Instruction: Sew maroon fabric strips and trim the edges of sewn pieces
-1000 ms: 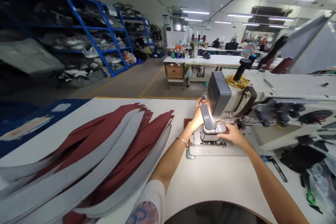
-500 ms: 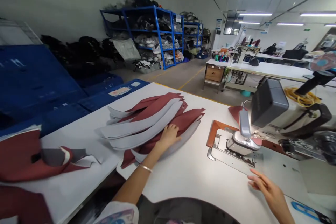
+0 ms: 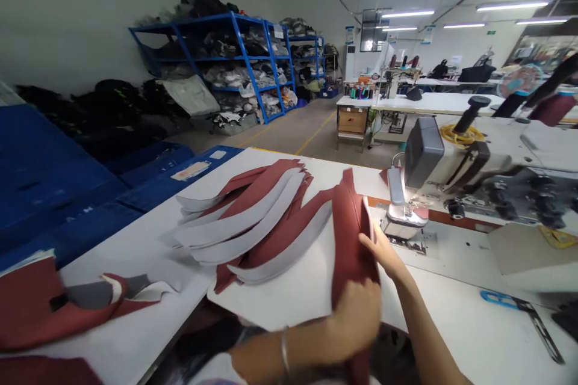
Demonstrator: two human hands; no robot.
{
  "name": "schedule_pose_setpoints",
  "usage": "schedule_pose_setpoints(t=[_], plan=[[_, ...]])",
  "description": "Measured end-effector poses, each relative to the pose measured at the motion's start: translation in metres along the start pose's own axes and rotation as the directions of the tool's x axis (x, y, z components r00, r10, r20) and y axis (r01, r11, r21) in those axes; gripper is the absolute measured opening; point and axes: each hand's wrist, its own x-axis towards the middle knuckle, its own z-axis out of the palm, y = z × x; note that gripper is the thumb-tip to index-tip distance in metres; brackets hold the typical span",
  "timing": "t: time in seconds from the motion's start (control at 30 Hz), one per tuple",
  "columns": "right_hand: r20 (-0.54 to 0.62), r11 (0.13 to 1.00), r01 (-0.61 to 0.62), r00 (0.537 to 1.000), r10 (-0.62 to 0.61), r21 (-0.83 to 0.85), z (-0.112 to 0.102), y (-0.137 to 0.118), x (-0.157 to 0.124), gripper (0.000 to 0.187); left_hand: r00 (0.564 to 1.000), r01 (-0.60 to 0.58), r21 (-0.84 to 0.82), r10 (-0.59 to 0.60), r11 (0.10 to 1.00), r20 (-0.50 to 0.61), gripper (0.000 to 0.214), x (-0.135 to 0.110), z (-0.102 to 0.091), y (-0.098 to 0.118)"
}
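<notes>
A long maroon fabric piece [image 3: 345, 234] with a pale backing hangs upright between my hands, in front of the sewing machine. My left hand [image 3: 359, 313], blurred and wearing a bracelet at the wrist, is closed around its lower part. Higher up, my right hand [image 3: 382, 249] grips the right edge, thumb on the maroon face and fingers mostly hidden behind. Left of them lies a fanned pile of similar maroon and grey strips [image 3: 244, 222] on the white table. The sewing machine's presser area [image 3: 406, 216] is just beyond my right hand.
Blue-handled thread snips or a similar tool [image 3: 506, 299] lies on the table at right. More maroon pieces [image 3: 85, 313] rest on the left table [image 3: 135, 240]. Blue bins [image 3: 149, 192] stand beyond it, and loaded blue shelves [image 3: 244, 54] line the back wall.
My left hand has moved from the pile toward me and right, now with a maroon strip. My right hand has come up from beside the machine to the strip's edge. The view has turned right.
</notes>
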Motion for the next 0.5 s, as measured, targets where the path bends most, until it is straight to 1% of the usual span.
schedule_pose_setpoints(t=[0.03, 0.07, 0.1, 0.13, 0.2, 0.23, 0.27, 0.3, 0.33, 0.37, 0.4, 0.43, 0.47, 0.5], plan=[[-0.050, 0.987, -0.002, 0.999, -0.006, -0.158, -0.001, 0.001, 0.003, 0.082, 0.997, -0.052, -0.056, 0.055, 0.997, 0.045, 0.019, -0.001, 0.011, 0.025], [-0.090, 0.946, -0.032, 0.996, 0.003, -0.323, -0.004, 0.003, 0.004, 0.076, 0.992, -0.076, -0.117, 0.087, 0.990, 0.088, 0.022, 0.000, 0.021, 0.046], [-0.117, 0.879, -0.081, 0.993, 0.029, -0.469, -0.007, 0.005, 0.003, 0.068, 0.987, -0.077, -0.163, 0.098, 0.984, 0.124, 0.024, 0.003, 0.029, 0.061], [-0.140, 0.797, -0.139, 0.988, 0.068, -0.588, -0.010, 0.008, 0.000, 0.061, 0.981, -0.085, -0.195, 0.116, 0.977, 0.154, 0.025, 0.006, 0.035, 0.072], [-0.217, 0.629, -0.254, 0.966, 0.137, -0.735, -0.019, 0.011, -0.010, 0.049, 0.963, -0.120, -0.221, 0.168, 0.968, 0.212, 0.024, 0.013, 0.041, 0.082], [-0.259, 0.575, -0.295, 0.955, 0.147, -0.763, -0.024, 0.011, -0.016, 0.043, 0.953, -0.149, -0.229, 0.201, 0.962, 0.227, 0.024, 0.017, 0.041, 0.082], [-0.282, 0.559, -0.305, 0.951, 0.131, -0.771, -0.031, 0.009, -0.021, 0.039, 0.945, -0.182, -0.251, 0.239, 0.951, 0.224, 0.024, 0.020, 0.040, 0.080], [-0.290, 0.582, -0.285, 0.953, 0.088, -0.761, -0.038, 0.006, -0.026, 0.036, 0.943, -0.212, -0.288, 0.273, 0.934, 0.191, 0.023, 0.023, 0.036, 0.074], [-0.296, 0.638, -0.241, 0.955, 0.022, -0.732, -0.046, 0.002, -0.029, 0.035, 0.953, -0.226, -0.339, 0.280, 0.913, 0.118, 0.023, 0.026, 0.031, 0.066], [-0.306, 0.709, -0.177, 0.950, -0.057, -0.683, -0.054, -0.003, -0.032, 0.036, 0.968, -0.228, -0.395, 0.249, 0.890, 0.003, 0.023, 0.031, 0.024, 0.055], [-0.331, 0.778, -0.107, 0.934, -0.135, -0.619, -0.063, -0.007, -0.033, 0.038, 0.972, -0.231, -0.446, 0.187, 0.865, -0.140, 0.023, 0.038, 0.016, 0.043], [-0.369, 0.837, -0.044, 0.909, -0.193, -0.546, -0.070, -0.011, -0.032, 0.039, 0.953, -0.230, -0.481, 0.095, 0.846, -0.289, 0.023, 0.046, 0.007, 0.030], [-0.414, 0.884, 0.008, 0.882, -0.227, -0.468, -0.077, -0.013, -0.030, 0.039, 0.906, -0.235, -0.492, 0.006, 0.838, -0.423, 0.023, 0.056, -0.001, 0.016], [-0.450, 0.919, 0.050, 0.861, -0.238, -0.391, -0.081, -0.015, -0.028, 0.039, 0.849, -0.258, -0.475, -0.038, 0.841, -0.528, 0.024, 0.068, -0.008, 0.003]])
